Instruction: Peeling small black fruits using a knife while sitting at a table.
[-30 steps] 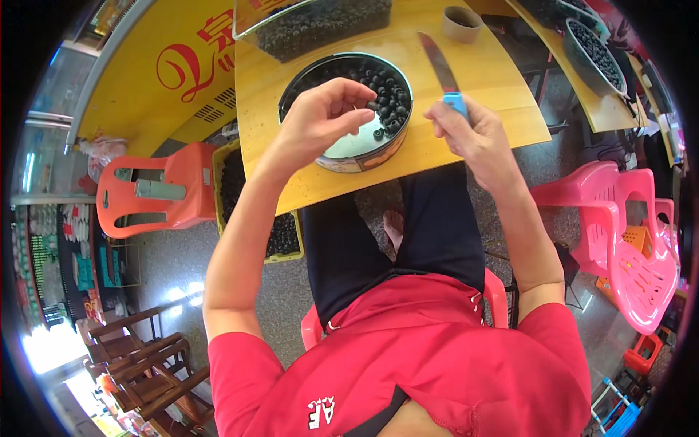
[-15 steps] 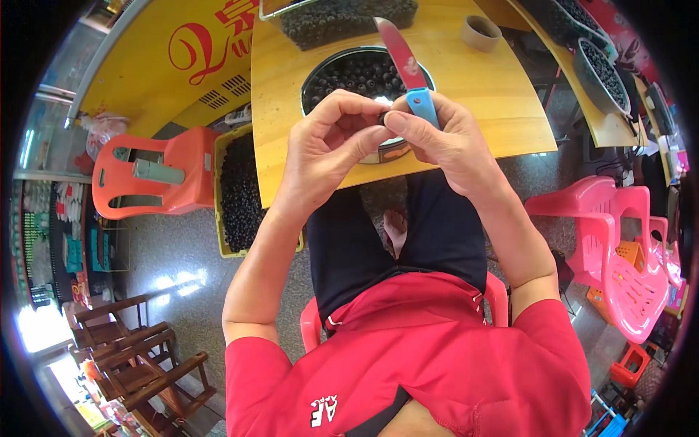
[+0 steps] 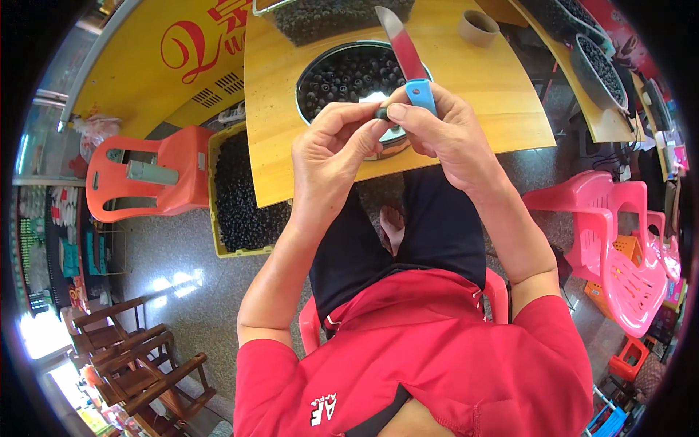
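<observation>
The left hand (image 3: 331,149) pinched a dark fruit (image 3: 381,114) while the right hand (image 3: 453,138) gripped a blue-handled knife (image 3: 412,67), best kept angled outward

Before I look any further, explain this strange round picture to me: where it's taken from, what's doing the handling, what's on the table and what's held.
There is no machine here, only a person's two bare hands. A wide fisheye camera on the head looks down, so straight edges bend near the rim. Picture left is the person's left.

On the wooden table stand a round tin with many dark round pieces, a clear box of similar pieces and a short brown hollow cylinder.

The left hand pinches one dark piece. The right hand grips a blue-handled knife, its blade pointing away from the body.
</observation>
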Demonstrator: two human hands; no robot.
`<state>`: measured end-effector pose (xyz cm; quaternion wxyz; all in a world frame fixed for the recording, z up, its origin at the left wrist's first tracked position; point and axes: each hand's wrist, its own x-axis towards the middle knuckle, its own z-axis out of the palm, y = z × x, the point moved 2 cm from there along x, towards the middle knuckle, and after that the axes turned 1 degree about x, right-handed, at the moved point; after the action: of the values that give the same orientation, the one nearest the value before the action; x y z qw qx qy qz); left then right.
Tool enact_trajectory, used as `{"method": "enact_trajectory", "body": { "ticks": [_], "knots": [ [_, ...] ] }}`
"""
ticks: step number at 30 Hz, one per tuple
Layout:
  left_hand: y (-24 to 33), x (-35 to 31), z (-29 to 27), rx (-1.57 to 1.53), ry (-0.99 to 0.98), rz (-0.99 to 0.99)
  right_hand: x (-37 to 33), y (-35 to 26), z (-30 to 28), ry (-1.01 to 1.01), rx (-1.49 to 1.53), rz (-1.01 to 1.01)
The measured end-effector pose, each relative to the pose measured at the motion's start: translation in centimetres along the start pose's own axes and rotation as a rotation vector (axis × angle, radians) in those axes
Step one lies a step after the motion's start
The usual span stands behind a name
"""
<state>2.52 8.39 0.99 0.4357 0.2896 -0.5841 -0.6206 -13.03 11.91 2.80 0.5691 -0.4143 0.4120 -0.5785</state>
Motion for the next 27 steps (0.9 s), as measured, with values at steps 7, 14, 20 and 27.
{"method": "enact_trajectory", "body": {
  "ticks": [7,14,20,27],
  "knots": [
    [-0.3,-0.2,0.4,0.115,0.094,0.158,0.3,0.9,-0.7,0.032,-0.122,-0.124],
    [-0.6,-0.3,-0.2,0.008,0.094,0.141,-0.8,0.5,-1.3,0.066,-0.769,-0.597],
    [-1.0,-0.4,-0.1,-0.103,0.069,0.134,-0.8,0.8,-1.3,0.028,-1.0,-0.782],
    [-0.6,-0.4,0.2,-0.111,0.068,0.186,-0.8,0.8,-1.4,0.048,-1.076,-0.815]
  ]
}}
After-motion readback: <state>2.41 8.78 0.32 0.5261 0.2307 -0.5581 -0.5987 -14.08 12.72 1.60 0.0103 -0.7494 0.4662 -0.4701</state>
